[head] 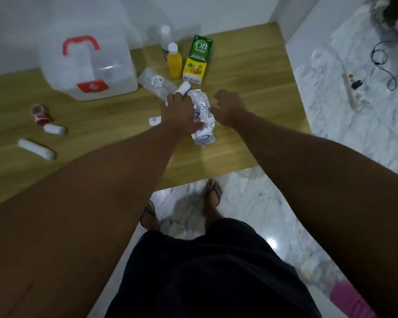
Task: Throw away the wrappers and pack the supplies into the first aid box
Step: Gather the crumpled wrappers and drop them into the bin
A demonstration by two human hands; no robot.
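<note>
Both forearms reach out over the wooden surface (239,65). Crumpled silver-white plastic wrapper (202,115) lies lengthwise between the hands: left hand (177,113) touching it, grip spread; right hand (228,109) just beside, fingers curled apart.

From my screen I see that both arms are bare, with no sleeve reaching the forearms. On the left hand (177,111) and the right hand (228,109) I can make out no ring or watch. The person wears dark shorts (207,271), almost black. On the feet are flip-flop sandals (214,193) with purple-blue straps, just beyond the shorts.
</note>
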